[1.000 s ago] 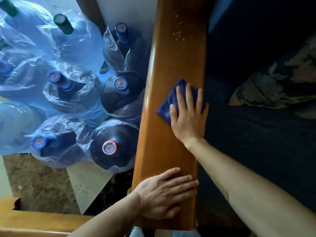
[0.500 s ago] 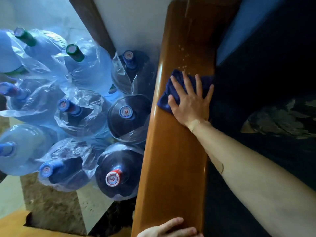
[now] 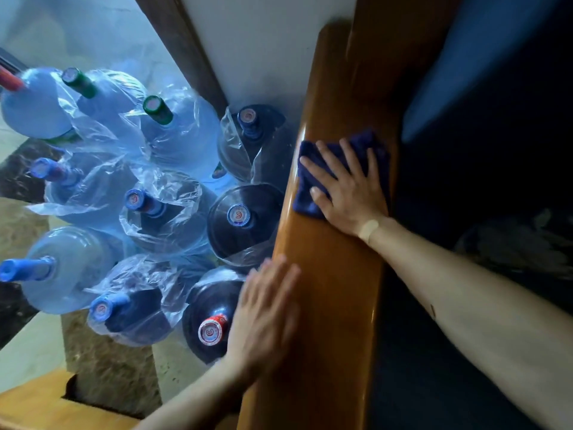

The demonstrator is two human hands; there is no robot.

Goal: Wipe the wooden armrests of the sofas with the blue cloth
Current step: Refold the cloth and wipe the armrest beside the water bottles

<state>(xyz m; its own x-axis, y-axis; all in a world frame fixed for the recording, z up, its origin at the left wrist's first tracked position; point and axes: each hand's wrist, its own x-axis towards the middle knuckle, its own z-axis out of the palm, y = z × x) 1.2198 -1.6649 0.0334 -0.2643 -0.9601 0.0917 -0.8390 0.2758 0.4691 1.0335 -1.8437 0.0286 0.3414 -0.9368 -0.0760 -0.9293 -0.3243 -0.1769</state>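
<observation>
the right hand (image 3: pixel 347 190) presses the cloth (image 3: pixel 305 181) flat on the armrest (image 3: pixel 335 290), fingers spread. the left hand (image 3: pixel 266 318), blurred, fingers straight, lies at the armrest's left edge.

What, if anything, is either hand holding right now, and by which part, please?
Nothing is gripped: the right hand presses flat on the blue cloth; the left hand lies open at the armrest edge.

Dark blue cloth (image 3: pixel 313 181) on glossy orange-brown armrest (image 3: pixel 328 290); pale blue bottles (image 3: pixel 173 141) (green, blue, red caps).
</observation>
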